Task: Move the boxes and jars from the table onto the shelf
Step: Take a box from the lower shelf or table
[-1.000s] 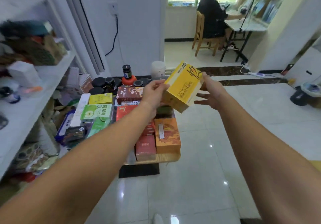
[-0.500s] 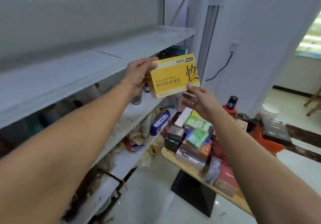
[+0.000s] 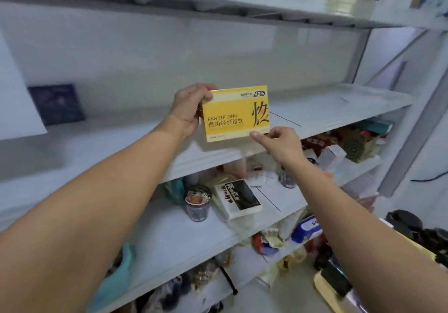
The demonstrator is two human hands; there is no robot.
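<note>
We hold the yellow box (image 3: pixel 236 115) upright over the shelf (image 3: pixel 327 104), left hand (image 3: pixel 188 108) clamped on its nine-o'clock end, right hand (image 3: pixel 278 140) pinching the five-o'clock corner, likely squaring it to set down.

You hold the box (image 3: pixel 236 113) before the shelf (image 3: pixel 339 104), left hand (image 3: pixel 191 111) at its left edge, right hand (image 3: pixel 281 142) at its lower right corner. A second box (image 3: pixel 57 105) stands far left on that shelf, a jar (image 3: pixel 197 203) on the board below.

Two bare hands hold a yellow box (image 3: pixel 236 113) upright over a white shelf (image 3: pixel 339 105): left hand (image 3: pixel 190 108) grips its left edge, right hand (image 3: pixel 282 142) pinches its lower right corner.
</note>
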